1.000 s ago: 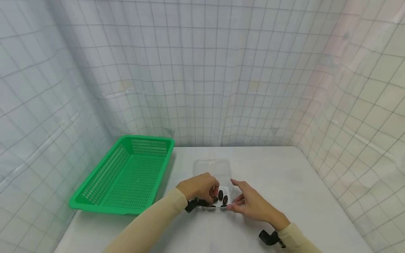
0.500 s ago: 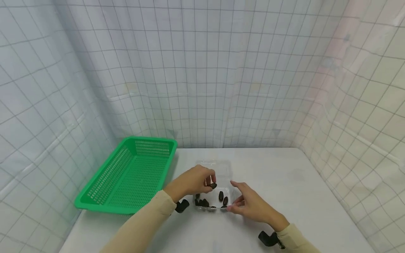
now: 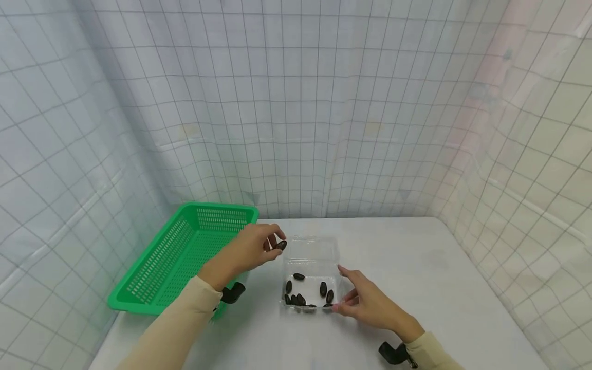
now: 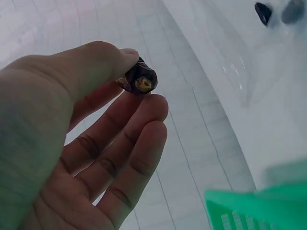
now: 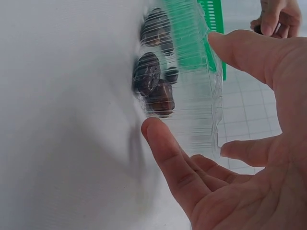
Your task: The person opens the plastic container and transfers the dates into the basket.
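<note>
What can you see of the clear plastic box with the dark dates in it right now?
The clear plastic box is a thin, ribbed, see-through clamshell standing open on the white table, its lid laid back toward the far wall. Several dark, oval dates lie loose in its tray, mostly toward the near edge. The right hand steadies its near right corner with fingertips against the wall. The left hand is off the box, raised beside the lid and pinching one date. A green basket stands apart to its left.
</note>
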`<state>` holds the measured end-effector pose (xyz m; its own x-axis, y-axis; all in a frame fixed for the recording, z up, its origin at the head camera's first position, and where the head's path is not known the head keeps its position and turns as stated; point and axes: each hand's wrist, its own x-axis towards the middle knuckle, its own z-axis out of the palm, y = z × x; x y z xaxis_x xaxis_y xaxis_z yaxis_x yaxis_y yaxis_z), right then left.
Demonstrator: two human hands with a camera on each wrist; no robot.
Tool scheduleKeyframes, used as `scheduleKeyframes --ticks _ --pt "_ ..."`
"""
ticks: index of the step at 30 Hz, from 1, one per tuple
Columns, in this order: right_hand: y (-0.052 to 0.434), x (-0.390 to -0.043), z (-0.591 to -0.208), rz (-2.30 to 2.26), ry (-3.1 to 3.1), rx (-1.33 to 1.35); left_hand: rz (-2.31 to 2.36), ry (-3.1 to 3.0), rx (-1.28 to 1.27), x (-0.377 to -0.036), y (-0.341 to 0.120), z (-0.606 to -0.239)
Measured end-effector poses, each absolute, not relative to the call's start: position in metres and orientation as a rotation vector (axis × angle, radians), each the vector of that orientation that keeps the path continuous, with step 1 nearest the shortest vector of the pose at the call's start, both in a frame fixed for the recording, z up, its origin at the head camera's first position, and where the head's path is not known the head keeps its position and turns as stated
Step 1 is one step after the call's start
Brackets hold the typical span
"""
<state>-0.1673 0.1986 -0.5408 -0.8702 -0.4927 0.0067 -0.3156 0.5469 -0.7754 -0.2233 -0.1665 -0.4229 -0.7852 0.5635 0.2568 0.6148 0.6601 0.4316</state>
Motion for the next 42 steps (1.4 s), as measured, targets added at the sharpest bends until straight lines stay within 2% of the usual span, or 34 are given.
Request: scheduleKeyframes --ticks 7,21,27,30,34,42 --pt "0.199 -0.172 -0.539 -1.252 2.579 -0.658 -0.747 -2.819 -0.767 -0.231 -0.208 -0.416" --pt "0.199 -0.177 -0.540 -1.261 2.547 -0.675 -0.667 -2.934 -0.504 -0.261 -0.282 -0.413" --pt "0.200 -0.177 -0.540 -1.291 2.513 -0.674 -0.642 -3.005 -0.463 -0.287 -0.313 -0.422" --pt "0.202 -0.176 -0.542 -1.308 2.492 -0.675 -0.704 -3.003 -0.530 -0.309 -0.337 -0.441" --pt "0.204 -0.175 -0.544 -1.323 2.470 -0.693 -0.732 -3.043 -0.509 -0.315 -0.344 -0.446" --pt "0.204 -0.179 -0.545 -1.314 2.479 -0.703 -0.651 -3.143 -0.366 -0.295 -0.328 -0.429"
